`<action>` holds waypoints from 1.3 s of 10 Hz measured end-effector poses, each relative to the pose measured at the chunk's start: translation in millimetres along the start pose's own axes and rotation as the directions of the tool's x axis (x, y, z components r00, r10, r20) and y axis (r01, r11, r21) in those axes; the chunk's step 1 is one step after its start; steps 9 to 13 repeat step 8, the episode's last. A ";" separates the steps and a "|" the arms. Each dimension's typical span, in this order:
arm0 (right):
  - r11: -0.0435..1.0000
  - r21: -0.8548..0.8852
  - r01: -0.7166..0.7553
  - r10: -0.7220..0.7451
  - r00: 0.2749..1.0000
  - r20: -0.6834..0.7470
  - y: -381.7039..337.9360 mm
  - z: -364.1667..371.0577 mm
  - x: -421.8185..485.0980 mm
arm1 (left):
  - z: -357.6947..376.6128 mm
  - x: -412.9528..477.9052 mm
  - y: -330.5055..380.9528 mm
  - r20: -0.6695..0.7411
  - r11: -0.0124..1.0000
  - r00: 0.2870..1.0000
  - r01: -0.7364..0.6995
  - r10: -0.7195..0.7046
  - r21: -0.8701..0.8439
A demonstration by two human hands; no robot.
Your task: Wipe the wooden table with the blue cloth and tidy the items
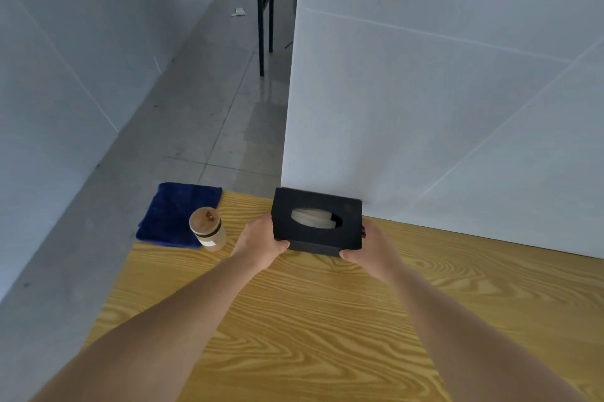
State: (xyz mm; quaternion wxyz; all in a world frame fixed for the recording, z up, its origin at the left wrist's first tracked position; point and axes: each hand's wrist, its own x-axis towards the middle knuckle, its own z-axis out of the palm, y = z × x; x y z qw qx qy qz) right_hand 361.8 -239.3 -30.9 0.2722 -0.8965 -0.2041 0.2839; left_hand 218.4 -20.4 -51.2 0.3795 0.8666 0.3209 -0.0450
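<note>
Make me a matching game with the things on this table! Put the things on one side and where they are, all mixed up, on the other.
Things:
1. blue cloth
2. jar
3. black tissue box
4. wooden table

Places:
A. held between the left hand and the right hand
B. folded at the table's far left corner
C. under everything
D. standing upright right beside the cloth

Pairs: 1-B, 2-D, 3-A, 4-C

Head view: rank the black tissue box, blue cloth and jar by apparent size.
1. black tissue box and blue cloth: look about alike, and the jar hides part of the cloth, so unranked.
2. jar, clearly smallest.
</note>
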 end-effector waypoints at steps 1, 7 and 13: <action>1.000 -0.006 -0.002 0.002 1.000 -0.001 -0.5 1.5 2.0 | 1.3 1.9 -1.5 0.001 1.000 1.000 0.005 -0.005 0.007; 0.970 -0.083 -0.229 0.225 0.973 -0.057 7.5 24.4 -26.6 | 1.8 -24.4 -2.3 -0.020 0.989 0.993 0.115 -0.114 0.091; 0.954 -0.120 -0.276 0.270 0.961 -0.068 5.6 35.4 -50.8 | 2.9 -56.2 1.3 -0.046 0.978 0.990 0.140 -0.135 0.155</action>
